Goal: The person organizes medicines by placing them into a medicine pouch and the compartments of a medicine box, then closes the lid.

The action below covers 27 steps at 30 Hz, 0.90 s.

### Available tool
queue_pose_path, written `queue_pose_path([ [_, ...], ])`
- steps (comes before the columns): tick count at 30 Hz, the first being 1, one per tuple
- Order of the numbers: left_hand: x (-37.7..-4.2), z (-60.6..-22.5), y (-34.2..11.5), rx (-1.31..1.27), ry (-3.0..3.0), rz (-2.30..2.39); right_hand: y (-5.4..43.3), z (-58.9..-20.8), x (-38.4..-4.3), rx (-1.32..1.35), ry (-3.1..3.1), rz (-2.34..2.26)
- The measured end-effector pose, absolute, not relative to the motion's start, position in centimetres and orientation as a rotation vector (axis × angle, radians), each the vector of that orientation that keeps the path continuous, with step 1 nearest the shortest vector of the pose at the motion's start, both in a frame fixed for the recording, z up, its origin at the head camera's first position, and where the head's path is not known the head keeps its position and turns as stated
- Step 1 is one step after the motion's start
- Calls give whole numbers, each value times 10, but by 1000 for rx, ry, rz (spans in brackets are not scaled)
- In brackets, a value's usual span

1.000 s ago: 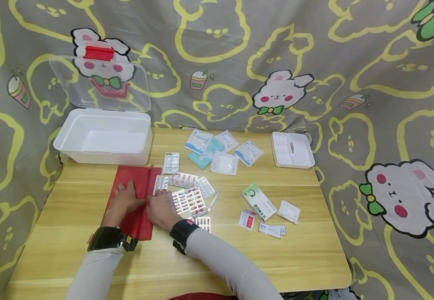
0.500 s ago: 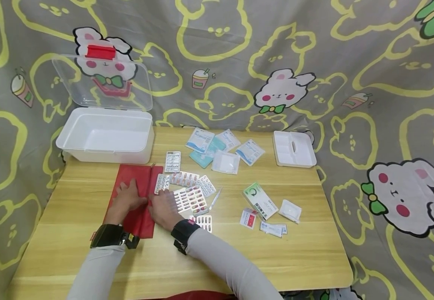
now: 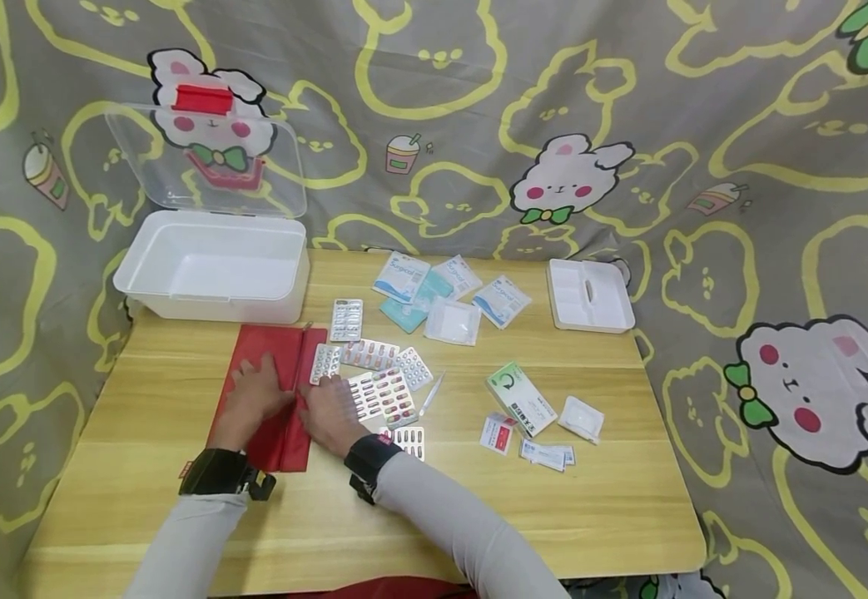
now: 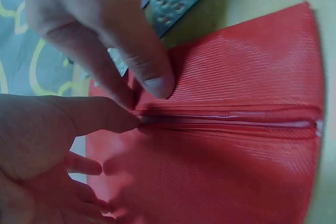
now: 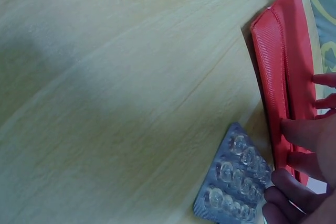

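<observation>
A red zip pouch [image 3: 295, 445] lies flat at the table's left. My left hand [image 3: 256, 399] rests on it with fingers spread, the thumb touching the zip seam. Beside it, my right hand [image 3: 329, 412] pinches the pouch near the seam between thumb and forefinger; its other fingers are partly hidden. The left wrist view shows the zip [image 4: 231, 120] as a narrow gap with a pale line inside. A silver blister pack [image 3: 324, 363] overlaps the pouch's right edge, close to my right fingers. In the right wrist view a blister pack [image 5: 231, 182] sits by those fingers.
Several capsule blister packs [image 3: 384, 395] and a white tweezers-like tool [image 3: 431, 395] lie right of the pouch. Behind are an open white box [image 3: 212, 309], gauze packets [image 3: 401, 279] and a divided tray [image 3: 613, 312]. A green-white carton [image 3: 521, 399] and small packets [image 3: 581, 418] lie further right.
Both hands stay almost still on the pouch. The head view has shifted slightly; no object has visibly moved.
</observation>
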<state>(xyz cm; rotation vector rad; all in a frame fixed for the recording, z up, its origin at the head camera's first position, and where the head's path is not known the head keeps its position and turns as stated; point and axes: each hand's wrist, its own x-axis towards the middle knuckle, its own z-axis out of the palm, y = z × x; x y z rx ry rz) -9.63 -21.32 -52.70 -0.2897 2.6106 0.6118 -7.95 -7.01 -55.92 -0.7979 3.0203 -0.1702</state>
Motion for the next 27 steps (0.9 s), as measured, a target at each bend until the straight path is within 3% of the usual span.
queue_pose_path([
  [11,-90,-528,-195,-158,2772,466,-69,-558,-80,-802,3025,-172],
  [27,-85,-524,-213,-180,2839,377,-70,-556,-80,-787,3005,-156],
])
